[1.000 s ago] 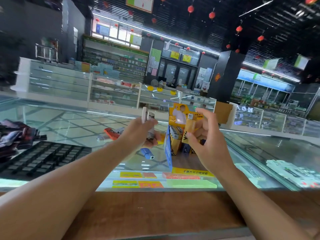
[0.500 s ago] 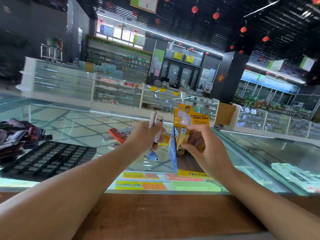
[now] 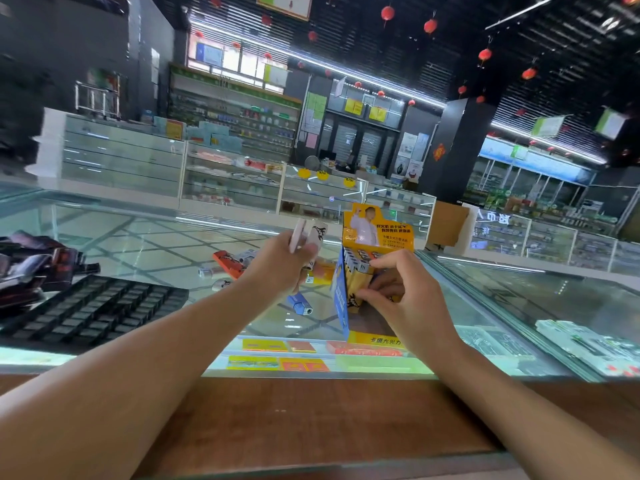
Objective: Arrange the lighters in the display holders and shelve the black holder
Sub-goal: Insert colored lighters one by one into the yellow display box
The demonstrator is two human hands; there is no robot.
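A yellow cardboard display holder (image 3: pixel 377 230) with a blue side flap stands on the glass counter (image 3: pixel 145 247), with a row of lighters in it. My right hand (image 3: pixel 401 296) rests on its front, fingertips on the tops of the yellow lighters (image 3: pixel 360 268). My left hand (image 3: pixel 277 268) hovers just left of the holder, shut on a few lighters, a pale pink one and a white one (image 3: pixel 310 233) sticking up. Loose lighters lie on the glass: a red one (image 3: pixel 227 259), a blue one (image 3: pixel 299 303), others partly hidden behind my left hand. The black holder tray (image 3: pixel 90 310) lies at the left.
Dark packets (image 3: pixel 31 261) are piled at the far left beside the black tray. A wooden ledge (image 3: pixel 311 417) runs along the near edge of the counter. Goods show under the glass. More glass showcases and shelves stand beyond the counter.
My right hand has come down from above the yellow holder, pushing a yellow lighter into it, and now rests on the holder's front. My left hand has stayed put with its lighters.
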